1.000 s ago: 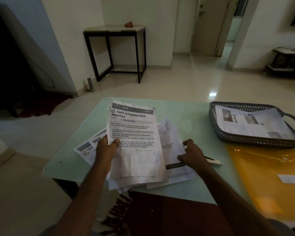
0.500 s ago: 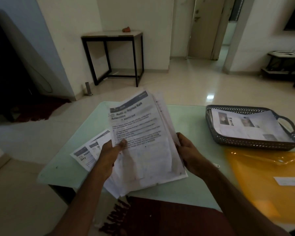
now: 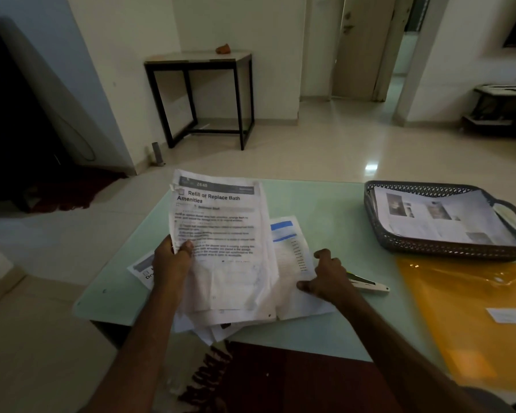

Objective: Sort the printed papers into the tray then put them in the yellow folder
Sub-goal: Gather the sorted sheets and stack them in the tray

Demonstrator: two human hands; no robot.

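My left hand (image 3: 173,262) grips a stack of printed papers (image 3: 221,234) by its left edge, tilted up above the table; the top sheet reads "Refill or Replace Bath Amenities". My right hand (image 3: 325,278) pinches the right edge of another sheet with blue bars (image 3: 289,251) that lies on the table beside the stack. A dark mesh tray (image 3: 379,234) at the right back holds printed sheets. The yellow folder (image 3: 459,317) lies flat in front of the tray, with a white label on it.
A pale green glass table (image 3: 325,210) bears everything. A white pen-like object (image 3: 370,286) lies just right of my right hand. One more sheet (image 3: 143,269) peeks out under my left wrist. A black-framed side table (image 3: 200,61) stands against the far wall.
My right hand let go of the held stack and dropped to the sheet with blue bars on the table. The left hand keeps the stack raised.
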